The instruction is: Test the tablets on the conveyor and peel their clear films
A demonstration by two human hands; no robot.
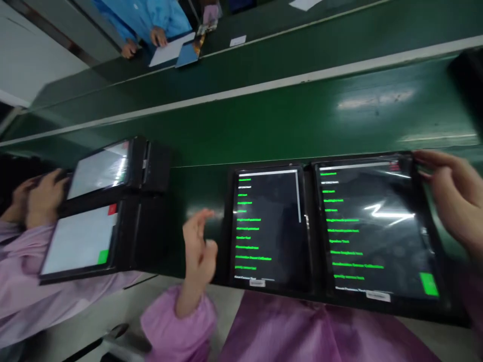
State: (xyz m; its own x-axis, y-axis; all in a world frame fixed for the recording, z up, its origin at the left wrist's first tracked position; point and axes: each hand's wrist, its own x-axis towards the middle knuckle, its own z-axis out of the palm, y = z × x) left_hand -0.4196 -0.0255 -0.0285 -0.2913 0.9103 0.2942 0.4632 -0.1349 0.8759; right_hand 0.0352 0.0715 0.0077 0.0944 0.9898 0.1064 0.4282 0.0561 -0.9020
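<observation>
Two tablets lie side by side in front of me, their dark screens filled with lists of green and white text. Beside the left edge of the nearer-to-centre tablet (269, 231), my left hand (199, 251) hovers with fingers bent and thumb apart, holding nothing. My right hand (455, 193) is at the upper right corner of the right tablet (372, 236), its fingertips gripping the edge. That screen also shows a green square low on the right. Small white labels sit on the lower frames of both tablets.
To the left, a co-worker's hands (43, 196) are beside two more tablets with white screens, an upper one (100, 168) and a lower one (81, 241). Across the green bench (241, 120), a person in blue (151, 20) has hands near papers (171, 50). A dark object (468, 85) stands far right.
</observation>
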